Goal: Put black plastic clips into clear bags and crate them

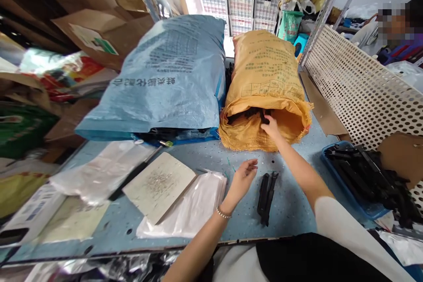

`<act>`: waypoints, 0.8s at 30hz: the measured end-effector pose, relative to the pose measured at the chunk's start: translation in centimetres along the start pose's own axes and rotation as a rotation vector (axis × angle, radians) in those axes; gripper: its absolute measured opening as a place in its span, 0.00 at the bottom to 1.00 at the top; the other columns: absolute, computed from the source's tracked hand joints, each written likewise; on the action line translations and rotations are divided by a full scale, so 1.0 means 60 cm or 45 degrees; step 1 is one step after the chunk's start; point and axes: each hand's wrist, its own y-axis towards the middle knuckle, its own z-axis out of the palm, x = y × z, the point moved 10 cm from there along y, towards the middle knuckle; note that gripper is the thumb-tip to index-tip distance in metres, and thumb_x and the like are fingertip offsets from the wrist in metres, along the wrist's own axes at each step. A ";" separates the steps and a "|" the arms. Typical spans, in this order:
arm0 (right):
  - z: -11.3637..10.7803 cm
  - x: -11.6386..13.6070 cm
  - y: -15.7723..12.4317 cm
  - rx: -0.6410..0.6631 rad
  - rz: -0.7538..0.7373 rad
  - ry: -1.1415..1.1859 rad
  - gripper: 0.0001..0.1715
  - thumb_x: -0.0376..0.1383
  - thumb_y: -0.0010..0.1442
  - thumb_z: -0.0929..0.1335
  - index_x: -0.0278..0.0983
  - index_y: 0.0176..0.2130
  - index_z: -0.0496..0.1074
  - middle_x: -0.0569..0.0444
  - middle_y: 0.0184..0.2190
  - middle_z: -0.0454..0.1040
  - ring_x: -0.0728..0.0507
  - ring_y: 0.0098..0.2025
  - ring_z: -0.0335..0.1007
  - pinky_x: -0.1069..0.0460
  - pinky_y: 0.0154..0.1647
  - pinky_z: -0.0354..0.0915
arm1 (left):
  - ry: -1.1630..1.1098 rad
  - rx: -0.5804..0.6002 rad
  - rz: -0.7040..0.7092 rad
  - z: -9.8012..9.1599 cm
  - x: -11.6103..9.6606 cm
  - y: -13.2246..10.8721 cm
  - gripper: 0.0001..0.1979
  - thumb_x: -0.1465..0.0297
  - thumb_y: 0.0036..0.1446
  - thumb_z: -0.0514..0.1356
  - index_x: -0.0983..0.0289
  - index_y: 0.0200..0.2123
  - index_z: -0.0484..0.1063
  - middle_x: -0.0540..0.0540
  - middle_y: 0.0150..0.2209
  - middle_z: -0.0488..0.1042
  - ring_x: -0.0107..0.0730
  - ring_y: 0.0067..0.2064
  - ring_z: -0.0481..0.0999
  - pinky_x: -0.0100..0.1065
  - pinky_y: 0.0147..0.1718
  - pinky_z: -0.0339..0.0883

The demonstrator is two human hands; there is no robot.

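Observation:
At the mouth of a yellow woven sack [269,66], my right hand [271,127] has its fingers closed on a black part [264,116]; its far end is lost among more dark pieces inside. My left hand [243,179], with a beaded bracelet at the wrist, hovers over the table with its fingers loosely bent and nothing in them. Just right of it, a couple of long black plastic parts [267,198] lie side by side on the blue speckled table [238,227].
Left of the yellow sack lies a large blue sack [168,79]. A square board [160,185] rests on white plastic bags [198,211]. At right stand a blue basket [350,205] of black parts and a perforated white panel [360,79]. Another person is beyond the panel.

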 end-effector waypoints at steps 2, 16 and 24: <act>-0.005 0.006 -0.097 0.010 0.019 0.034 0.34 0.28 0.55 0.65 0.36 0.60 0.66 0.43 0.59 0.71 0.37 0.60 0.69 0.40 0.62 0.67 | -0.196 -0.043 -0.104 -0.010 -0.001 0.023 0.26 0.58 0.56 0.66 0.63 0.54 0.70 0.64 0.55 0.75 0.44 0.54 0.77 0.50 0.57 0.69; -0.100 0.219 -0.380 0.213 -0.784 0.237 0.21 0.38 0.68 0.68 0.42 0.58 0.62 0.42 0.58 0.70 0.37 0.62 0.68 0.38 0.59 0.70 | -0.309 -0.148 -0.063 -0.003 -0.108 -0.043 0.23 0.55 0.55 0.67 0.61 0.47 0.65 0.50 0.39 0.71 0.30 0.39 0.73 0.31 0.40 0.68; -0.094 0.194 -0.288 0.221 -0.445 0.211 0.19 0.49 0.72 0.59 0.40 0.39 0.68 0.50 0.37 0.72 0.40 0.42 0.70 0.44 0.46 0.68 | -0.412 0.141 -0.264 0.033 -0.107 -0.091 0.22 0.55 0.51 0.69 0.63 0.41 0.71 0.51 0.34 0.76 0.27 0.27 0.72 0.29 0.24 0.65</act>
